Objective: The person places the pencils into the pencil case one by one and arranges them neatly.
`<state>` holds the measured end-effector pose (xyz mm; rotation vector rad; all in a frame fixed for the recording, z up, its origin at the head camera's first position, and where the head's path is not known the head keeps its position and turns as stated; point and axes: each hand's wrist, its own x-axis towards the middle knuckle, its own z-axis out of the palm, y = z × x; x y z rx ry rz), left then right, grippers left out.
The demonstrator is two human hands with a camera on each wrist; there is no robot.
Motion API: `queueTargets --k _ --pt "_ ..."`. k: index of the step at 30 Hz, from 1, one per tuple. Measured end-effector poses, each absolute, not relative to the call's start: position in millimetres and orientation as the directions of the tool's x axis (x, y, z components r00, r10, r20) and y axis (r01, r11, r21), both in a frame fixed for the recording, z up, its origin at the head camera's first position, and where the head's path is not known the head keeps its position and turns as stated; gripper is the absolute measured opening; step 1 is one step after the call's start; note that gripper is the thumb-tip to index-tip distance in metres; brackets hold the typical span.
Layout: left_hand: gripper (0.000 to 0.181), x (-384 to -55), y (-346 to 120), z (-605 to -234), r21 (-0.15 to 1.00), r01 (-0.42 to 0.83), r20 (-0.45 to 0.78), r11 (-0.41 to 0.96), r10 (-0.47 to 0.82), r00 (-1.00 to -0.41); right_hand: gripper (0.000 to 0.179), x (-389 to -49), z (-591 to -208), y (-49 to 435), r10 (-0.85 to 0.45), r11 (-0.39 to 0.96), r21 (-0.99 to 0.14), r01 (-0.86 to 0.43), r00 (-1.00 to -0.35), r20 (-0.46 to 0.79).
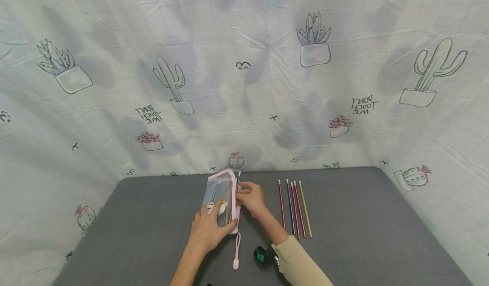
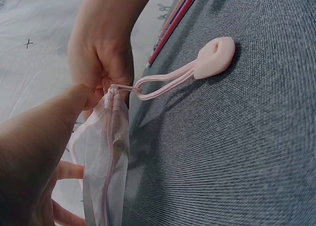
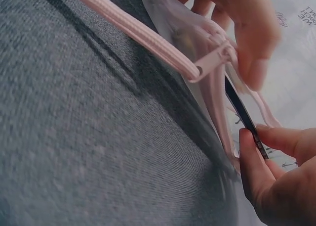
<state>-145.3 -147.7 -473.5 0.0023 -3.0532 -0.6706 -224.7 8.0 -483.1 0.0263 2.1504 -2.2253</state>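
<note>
A clear mesh pencil pouch (image 1: 211,192) with pink zipper trim and small cartoon stickers lies at the table's middle, several pencils visible inside. My left hand (image 1: 207,231) holds it, thumb by the zipper edge and fingers spread over its side. At the open edge, my right hand (image 1: 251,199) pinches a dark pencil (image 3: 239,102) between thumb and fingers. Part of that pencil is inside the pouch; its far end is hidden there. From the zipper hangs a pink cord with a pull tab (image 2: 215,58).
Several red, dark and yellow pencils (image 1: 299,207) lie in a row right of the pouch. A black device with a green patch (image 1: 261,255) sits by the right sleeve (image 1: 299,260). A printed cactus curtain (image 1: 244,86) hangs behind the grey table (image 1: 363,235).
</note>
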Motion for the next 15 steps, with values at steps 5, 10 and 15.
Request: queueTargets --k 5,10,15 --pt "0.087 -145.1 -147.3 -473.1 0.419 0.002 0.02 0.908 -0.007 -1.0 0.041 -224.9 -485.9 3.0 -0.021 -0.002 -1.0 0.026 -0.999 -0.026" --pt "0.086 -144.5 -146.7 -472.4 0.417 0.005 0.023 0.909 -0.005 -1.0 0.039 -225.3 -486.2 -0.8 -0.023 0.046 -0.999 0.001 -1.0 -0.003" --pt "0.086 -144.0 -147.3 -472.9 0.421 0.01 0.03 0.907 -0.003 -1.0 0.04 -225.9 -485.1 -3.0 -0.04 0.082 -0.997 0.01 -0.999 -0.013"
